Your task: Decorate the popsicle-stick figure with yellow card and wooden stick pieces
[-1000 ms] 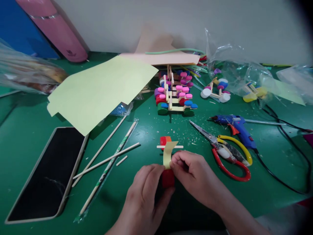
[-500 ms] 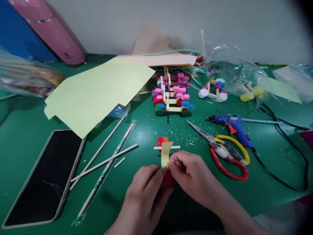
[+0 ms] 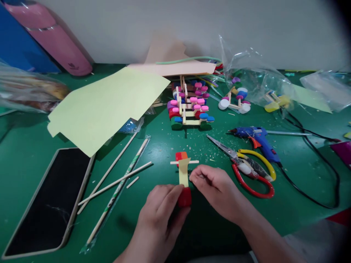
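My left hand is closed on a small craft model near the front of the table. The model has a pale yellow strip, a red foam piece at the near end and a red-and-orange piece at the far end. A short wooden stick lies crosswise by the strip's far end. My right hand is just right of the strip, apart from it. Its thumb and fingertips are pinched together; whatever they hold, if anything, I cannot make out.
Scissors and a blue glue gun with a black cord lie right. Several stick-and-foam models stand behind. Left are a phone, wooden sticks, a yellow-green sheet and a pink bottle.
My right fingertips have come off the yellow strip and drawn slightly to its right. More of the near red piece shows. My left hand keeps its hold. The whole view has shifted a little.
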Action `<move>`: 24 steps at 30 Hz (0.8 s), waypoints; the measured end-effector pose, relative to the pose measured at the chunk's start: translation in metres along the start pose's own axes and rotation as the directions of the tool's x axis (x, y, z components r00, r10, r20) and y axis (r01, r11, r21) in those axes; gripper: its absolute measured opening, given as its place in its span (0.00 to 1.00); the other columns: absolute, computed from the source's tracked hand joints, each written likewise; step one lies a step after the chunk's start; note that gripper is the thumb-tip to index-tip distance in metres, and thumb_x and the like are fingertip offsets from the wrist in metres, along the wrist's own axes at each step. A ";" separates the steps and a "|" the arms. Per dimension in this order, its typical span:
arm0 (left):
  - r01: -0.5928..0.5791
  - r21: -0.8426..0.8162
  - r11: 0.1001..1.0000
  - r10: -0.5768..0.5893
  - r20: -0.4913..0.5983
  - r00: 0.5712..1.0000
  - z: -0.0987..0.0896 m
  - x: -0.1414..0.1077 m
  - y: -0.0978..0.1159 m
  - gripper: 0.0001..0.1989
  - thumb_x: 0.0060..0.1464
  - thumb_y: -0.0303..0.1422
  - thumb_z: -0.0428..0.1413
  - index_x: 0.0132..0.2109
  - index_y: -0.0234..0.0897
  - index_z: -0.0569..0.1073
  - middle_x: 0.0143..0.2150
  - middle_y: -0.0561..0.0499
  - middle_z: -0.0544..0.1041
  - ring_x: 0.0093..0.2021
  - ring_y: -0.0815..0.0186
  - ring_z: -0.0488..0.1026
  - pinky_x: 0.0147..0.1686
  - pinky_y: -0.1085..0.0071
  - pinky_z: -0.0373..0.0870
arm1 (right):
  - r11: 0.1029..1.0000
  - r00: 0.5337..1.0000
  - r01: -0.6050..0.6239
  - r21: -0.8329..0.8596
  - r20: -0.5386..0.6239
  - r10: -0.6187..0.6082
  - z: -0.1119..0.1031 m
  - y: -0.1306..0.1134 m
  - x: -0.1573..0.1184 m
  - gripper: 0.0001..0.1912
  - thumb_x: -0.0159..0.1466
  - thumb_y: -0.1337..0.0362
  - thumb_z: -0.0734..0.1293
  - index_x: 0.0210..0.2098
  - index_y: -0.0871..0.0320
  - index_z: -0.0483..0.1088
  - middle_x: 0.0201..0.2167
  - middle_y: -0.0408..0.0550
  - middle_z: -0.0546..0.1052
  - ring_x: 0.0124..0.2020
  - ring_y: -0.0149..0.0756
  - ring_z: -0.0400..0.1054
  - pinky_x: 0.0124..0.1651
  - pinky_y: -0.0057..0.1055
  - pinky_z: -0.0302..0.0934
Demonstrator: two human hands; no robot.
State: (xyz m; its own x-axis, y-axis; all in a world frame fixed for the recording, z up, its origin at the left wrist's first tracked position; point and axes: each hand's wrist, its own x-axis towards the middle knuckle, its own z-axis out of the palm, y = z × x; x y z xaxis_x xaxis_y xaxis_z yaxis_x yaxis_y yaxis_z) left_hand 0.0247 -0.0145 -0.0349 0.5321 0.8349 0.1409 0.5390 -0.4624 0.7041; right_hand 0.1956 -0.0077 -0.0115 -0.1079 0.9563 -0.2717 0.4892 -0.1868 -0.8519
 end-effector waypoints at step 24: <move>-0.018 -0.005 1.000 0.018 -0.072 0.997 0.004 0.005 0.001 0.13 0.50 0.25 0.52 0.44 0.36 0.63 0.39 0.47 0.69 0.38 0.64 0.67 0.35 0.67 0.69 | 0.993 1.000 0.007 -0.118 0.017 -0.005 0.005 0.000 0.002 0.09 0.58 0.71 0.58 0.21 0.57 0.57 0.18 0.36 0.58 0.21 0.25 0.51 0.23 0.23 0.47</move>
State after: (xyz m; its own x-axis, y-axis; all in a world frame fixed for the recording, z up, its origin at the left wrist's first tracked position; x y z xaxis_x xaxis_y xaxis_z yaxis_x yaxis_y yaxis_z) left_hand 0.0305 -0.0120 -0.0357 0.4936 0.8457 0.2030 0.5259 -0.4761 0.7048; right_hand 0.1904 -0.0069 -0.0141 -0.1244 0.9533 -0.2750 0.5872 -0.1527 -0.7949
